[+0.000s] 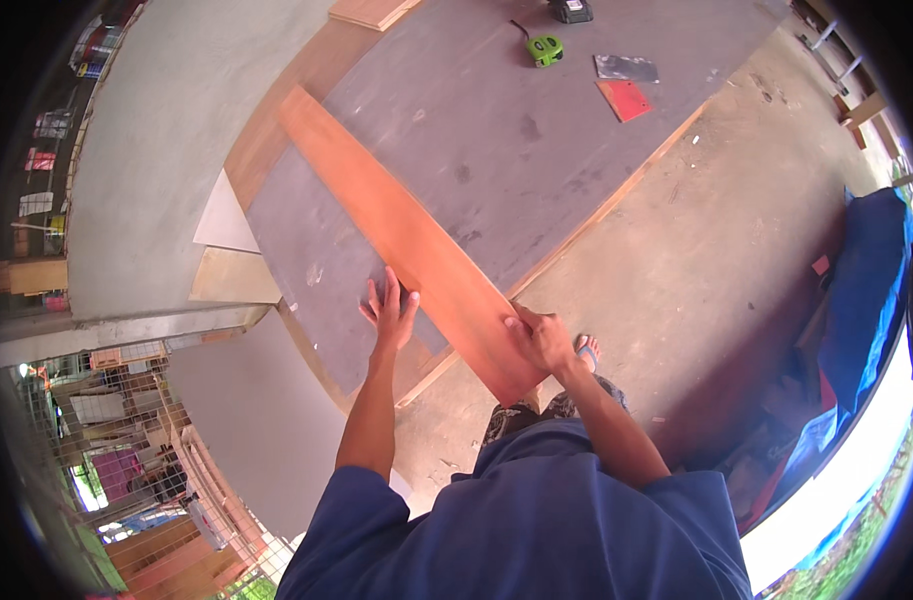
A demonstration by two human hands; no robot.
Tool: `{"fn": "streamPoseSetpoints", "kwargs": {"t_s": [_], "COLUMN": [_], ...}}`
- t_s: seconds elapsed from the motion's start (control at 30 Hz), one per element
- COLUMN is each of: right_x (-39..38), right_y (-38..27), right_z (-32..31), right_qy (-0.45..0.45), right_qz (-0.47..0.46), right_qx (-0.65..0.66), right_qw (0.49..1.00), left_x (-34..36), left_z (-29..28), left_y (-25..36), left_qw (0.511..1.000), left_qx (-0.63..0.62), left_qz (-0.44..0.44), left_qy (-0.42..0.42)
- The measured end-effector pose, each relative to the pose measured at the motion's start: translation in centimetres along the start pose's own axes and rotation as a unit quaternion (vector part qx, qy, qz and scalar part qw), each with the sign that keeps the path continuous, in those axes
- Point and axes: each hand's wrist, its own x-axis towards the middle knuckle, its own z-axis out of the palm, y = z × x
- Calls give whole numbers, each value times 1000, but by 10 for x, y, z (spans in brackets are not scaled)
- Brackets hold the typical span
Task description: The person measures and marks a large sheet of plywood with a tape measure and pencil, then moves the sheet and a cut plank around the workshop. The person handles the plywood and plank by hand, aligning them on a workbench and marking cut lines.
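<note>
A long reddish-brown board (376,220) lies diagonally on a large grey work surface (496,150), its near end reaching past that surface's front edge toward my body. My left hand (391,315) is at the board's left edge, fingers spread, with fingertips at or just beside the wood. My right hand (536,335) grips the board's right edge close to the near end, thumb on top, other fingers partly hidden. Farther back on the surface are a green tape measure (543,50), a dark grey metal-like plate (626,68) and a small red piece (624,100).
A black device (571,10) sits at the back. Wood offcuts (231,275) and a pale wall (146,150) are at the left, above a wire mesh (136,440) with stored items. A concrete floor (716,220) runs along the right, with a blue tarp (856,290) at its edge.
</note>
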Motion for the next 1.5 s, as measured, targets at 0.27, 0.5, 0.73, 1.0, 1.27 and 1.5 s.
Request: {"fn": "streamPoseSetpoints", "kwargs": {"t_s": [0.27,0.5,0.73,1.0,1.27,1.5], "right_x": [10,9,10,10,9,8], "right_y": [10,7,6,6,6,4], "right_z": [1,-4,-5,-5,-4,-5], "right_qy": [-3,-15,-21,-19,-18,-25], "right_qz": [-9,-10,-2,-14,-12,5], "right_qx": [-8,-7,4,-10,-9,-8], "right_qw": [1000,1000,1000,1000,1000,1000], "left_x": [11,11,12,12,14,13], "left_z": [-1,2,1,0,-2,-3], "left_y": [7,3,2,3,4,10], "left_qw": [1000,1000,1000,1000,1000,999], "left_qx": [-5,-8,-8,-8,-21,-8], "left_qz": [12,20,21,19,20,32], "left_qy": [9,13,13,14,6,41]}}
